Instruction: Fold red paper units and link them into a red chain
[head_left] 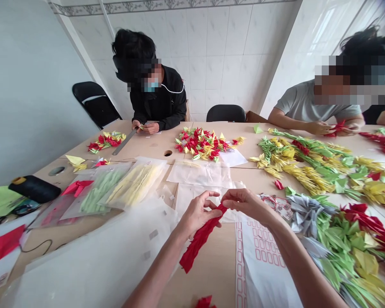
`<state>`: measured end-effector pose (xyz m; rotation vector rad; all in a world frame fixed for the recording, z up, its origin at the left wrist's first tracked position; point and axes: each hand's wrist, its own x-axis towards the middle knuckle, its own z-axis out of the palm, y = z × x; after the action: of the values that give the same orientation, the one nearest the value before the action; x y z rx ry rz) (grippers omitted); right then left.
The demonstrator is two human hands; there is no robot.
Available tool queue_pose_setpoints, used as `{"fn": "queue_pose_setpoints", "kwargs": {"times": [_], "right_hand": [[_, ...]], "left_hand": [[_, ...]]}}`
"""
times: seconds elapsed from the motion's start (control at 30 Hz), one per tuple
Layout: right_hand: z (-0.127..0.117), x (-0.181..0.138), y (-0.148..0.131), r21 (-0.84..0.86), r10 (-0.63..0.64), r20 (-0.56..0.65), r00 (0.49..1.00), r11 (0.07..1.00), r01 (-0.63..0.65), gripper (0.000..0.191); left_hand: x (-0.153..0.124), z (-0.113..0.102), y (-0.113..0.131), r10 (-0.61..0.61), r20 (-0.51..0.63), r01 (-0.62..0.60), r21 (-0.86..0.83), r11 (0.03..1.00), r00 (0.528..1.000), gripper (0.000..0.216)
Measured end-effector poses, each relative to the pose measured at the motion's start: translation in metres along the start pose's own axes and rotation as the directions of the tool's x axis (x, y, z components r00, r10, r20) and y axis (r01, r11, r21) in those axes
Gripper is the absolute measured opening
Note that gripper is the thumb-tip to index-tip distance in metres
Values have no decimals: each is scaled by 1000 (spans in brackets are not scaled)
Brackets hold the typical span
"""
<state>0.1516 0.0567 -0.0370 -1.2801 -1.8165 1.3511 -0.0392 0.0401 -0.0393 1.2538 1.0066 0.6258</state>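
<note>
A strand of red folded paper (200, 239) slants over the table in front of me, its lower end hanging free towards me. My left hand (203, 211) grips it near the upper end between thumb and fingers. At the very top, the fingertips of my right hand (240, 201) pinch the strand close beside the left. Below it on the tabletop lies another red paper piece (205, 302), cut off by the frame's bottom edge. White sheets printed with red outlines (266, 248) lie under my right forearm.
Clear plastic bags (96, 252) spread at left, near bags of green strips (101, 190) and yellow strips (134, 184). A black thread spool (35, 189) lies beyond. Folded-paper pieces (202, 143) are heaped centrally; green and yellow strands (308, 171) fill the right. Two co-workers (167, 98) (304, 102) sit opposite.
</note>
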Motion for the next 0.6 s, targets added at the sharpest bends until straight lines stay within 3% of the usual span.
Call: {"fn": "queue_pose_setpoints", "kwargs": {"times": [0.27, 0.43, 0.6], "right_hand": [[-4, 4, 1, 165, 26, 94, 995, 985, -41, 17], [-28, 0, 5, 160, 32, 7, 999, 987, -33, 24], [-41, -6, 1, 150, 74, -82, 994, 987, -61, 26]], "left_hand": [[-3, -7, -2, -7, 108, 17, -91, 996, 994, 57], [3, -15, -11, -167, 295, 182, -26, 983, 941, 60], [7, -9, -15, -208, 365, 218, 13, 976, 907, 46]]}}
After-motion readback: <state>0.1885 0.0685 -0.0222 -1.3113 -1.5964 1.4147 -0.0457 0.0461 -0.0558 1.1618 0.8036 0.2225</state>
